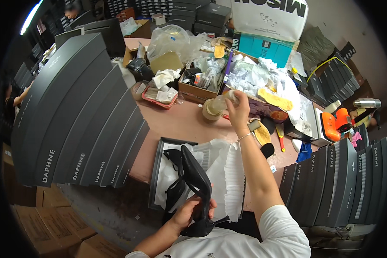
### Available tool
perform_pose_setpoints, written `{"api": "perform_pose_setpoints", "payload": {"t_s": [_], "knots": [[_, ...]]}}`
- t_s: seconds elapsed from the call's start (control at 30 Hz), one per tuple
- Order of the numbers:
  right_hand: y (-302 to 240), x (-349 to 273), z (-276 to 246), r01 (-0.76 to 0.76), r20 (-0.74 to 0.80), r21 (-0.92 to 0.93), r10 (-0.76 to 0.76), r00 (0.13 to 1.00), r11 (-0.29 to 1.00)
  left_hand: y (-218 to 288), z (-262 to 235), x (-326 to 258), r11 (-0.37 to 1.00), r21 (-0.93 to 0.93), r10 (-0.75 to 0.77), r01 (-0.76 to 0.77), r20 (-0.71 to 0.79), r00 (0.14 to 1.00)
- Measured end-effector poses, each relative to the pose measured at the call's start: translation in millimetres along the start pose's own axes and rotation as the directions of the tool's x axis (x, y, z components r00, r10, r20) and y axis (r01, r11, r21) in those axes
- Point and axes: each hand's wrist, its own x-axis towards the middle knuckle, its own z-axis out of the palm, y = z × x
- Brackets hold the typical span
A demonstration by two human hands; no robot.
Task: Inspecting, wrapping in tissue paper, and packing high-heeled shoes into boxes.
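Note:
My left hand (188, 211) is closed round a black high-heeled shoe (195, 170), held up over an open dark shoebox (156, 175). A second black strappy shoe (174, 191) lies in the box on white tissue paper (225, 172). With my right arm stretched forward, my right hand (239, 109) pinches a pale, translucent thing (220, 103), whose kind I cannot make out. It is right at the mouth of a small round tan pot (210, 112) on the pink table (172, 122).
Stacked dark shoeboxes rise on the left (73, 116) and right (331, 180). Behind the pot stand a cardboard box of small items (198, 92) and a box heaped with crumpled white paper (262, 77). A red-rimmed tray (160, 98), a red-and-yellow-handled tool (281, 137) and an orange tool (331, 125) lie about.

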Motion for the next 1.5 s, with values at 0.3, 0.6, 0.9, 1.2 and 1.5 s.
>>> {"api": "perform_pose_setpoints", "payload": {"t_s": [0.3, 0.6, 0.9, 1.2, 1.5], "knots": [[-5.0, 31.1, -0.3, 0.174, 0.339, -0.268, -0.076, 0.938, 0.948, -10.2, 16.5, -23.9, 0.991, 0.076, 0.114, -0.112, -0.030, 0.993], [-215.5, -133.5, -183.5, -0.363, 0.826, 0.102, 0.124, 0.550, 0.926, -61.6, 5.0, -47.9, 0.990, -0.133, 0.028, -0.042, -0.104, 0.994], [-245.6, -216.4, -219.5, -0.064, 0.573, 0.207, -0.068, 0.817, 0.976, -106.2, -10.5, -57.9, 0.971, -0.091, -0.220, 0.221, 0.018, 0.975], [-241.9, -210.8, -202.6, 0.176, 0.525, 0.150, -0.229, 0.820, 0.973, -106.3, 3.6, -57.9, 0.977, 0.170, -0.126, 0.128, -0.019, 0.992], [-246.4, -217.6, -206.4, 0.100, 0.557, 0.168, -0.179, 0.811, 0.981, -100.8, 15.1, -64.0, 0.958, 0.207, -0.185, 0.199, -0.082, 0.979]]}}
